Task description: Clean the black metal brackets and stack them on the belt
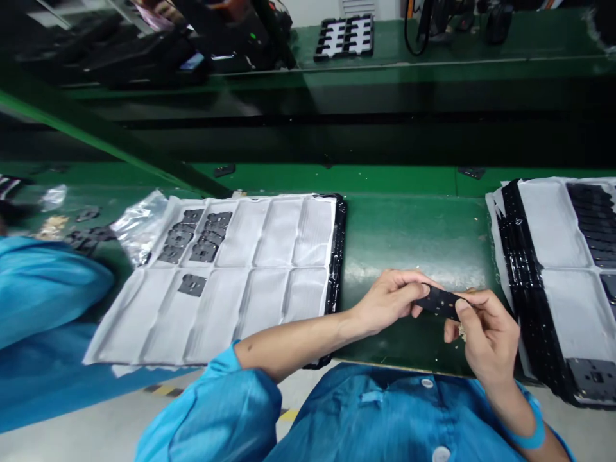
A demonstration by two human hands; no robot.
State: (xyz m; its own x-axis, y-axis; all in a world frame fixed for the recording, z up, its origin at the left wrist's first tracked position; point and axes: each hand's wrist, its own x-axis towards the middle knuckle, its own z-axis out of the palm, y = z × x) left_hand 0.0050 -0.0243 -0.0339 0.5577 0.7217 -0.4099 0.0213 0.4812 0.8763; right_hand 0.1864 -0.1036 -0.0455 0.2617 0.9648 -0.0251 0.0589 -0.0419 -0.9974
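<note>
A flat black plastic plate [440,303] with small holes and light specks is held between my two hands above the green bench. At its left end my left hand [392,298] pinches it with thumb and fingers. My right hand [488,327] grips the other end, thumb on top. Small pale bits [462,332] show by the right fingers; I cannot make out what they are. To the left lies a tray lined with white sheet [269,289], with several black plates [205,240] in its far-left cells and a single one [192,284] nearer.
Another lined tray [561,221] on a black stack stands at the right, holding rows of black plates [597,221]. A clear plastic bag [144,221] lies left of the first tray. A co-worker's blue sleeve [48,282] is at far left. A green beam [120,138] slants overhead.
</note>
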